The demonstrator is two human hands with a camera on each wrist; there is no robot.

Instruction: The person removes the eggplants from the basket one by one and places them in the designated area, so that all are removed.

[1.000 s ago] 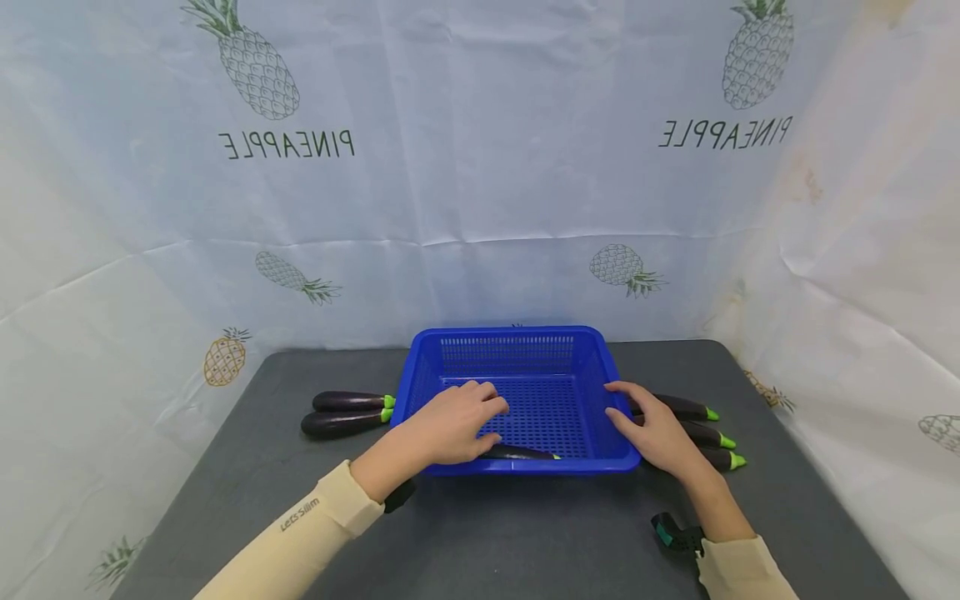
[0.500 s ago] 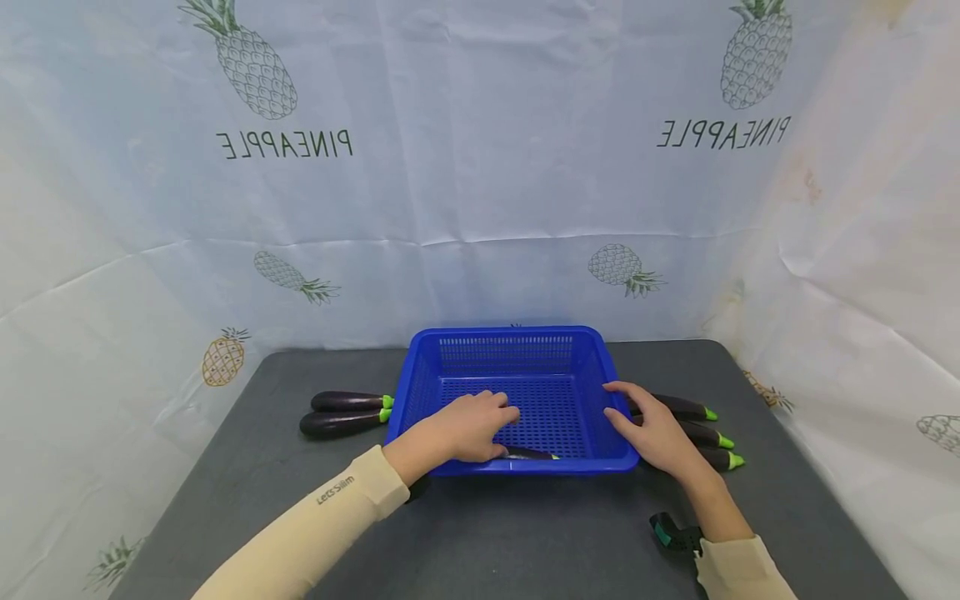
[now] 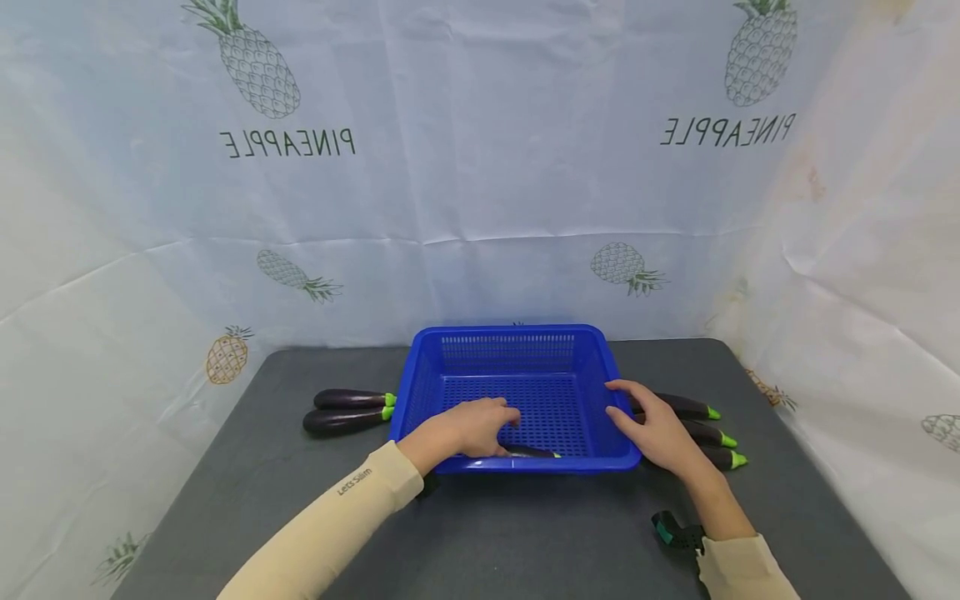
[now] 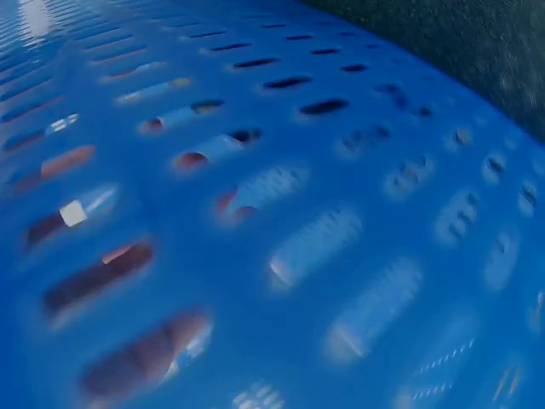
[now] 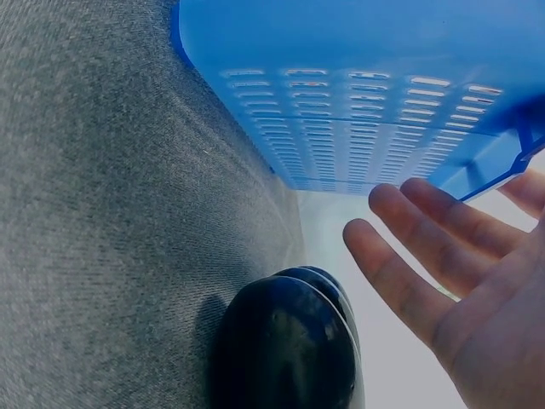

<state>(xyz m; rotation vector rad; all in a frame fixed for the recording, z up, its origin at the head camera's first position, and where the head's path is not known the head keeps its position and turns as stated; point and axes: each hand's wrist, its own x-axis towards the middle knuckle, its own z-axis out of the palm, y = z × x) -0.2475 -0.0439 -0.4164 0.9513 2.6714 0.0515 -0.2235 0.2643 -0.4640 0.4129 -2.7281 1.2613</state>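
A blue plastic basket (image 3: 525, 467) stands on the dark table. Inside it, along the near wall, lies an eggplant (image 3: 531, 452), its left part covered by my left hand (image 3: 468, 427). That hand reaches over the near left rim, and its thumb and fingers grip the eggplant. The left wrist view holds only the slotted basket wall (image 4: 213, 273). At the right rim, my right hand (image 3: 654, 429) rests with spread, relaxed fingers. The right wrist view has its fingers (image 5: 400, 285) loosely extended beside the basket's outer wall (image 5: 341, 94).
Two eggplants (image 3: 348, 421) lie on the table (image 3: 480, 542) left of the basket. On the right are three more eggplants (image 3: 723, 458), partly hidden by my right hand. A white sheet (image 3: 480, 167) with printed pineapples hangs behind and at both sides.
My left hand has moved right and lower inside the basket, covering more of the eggplant there. The right hand and the basket have stayed in place.
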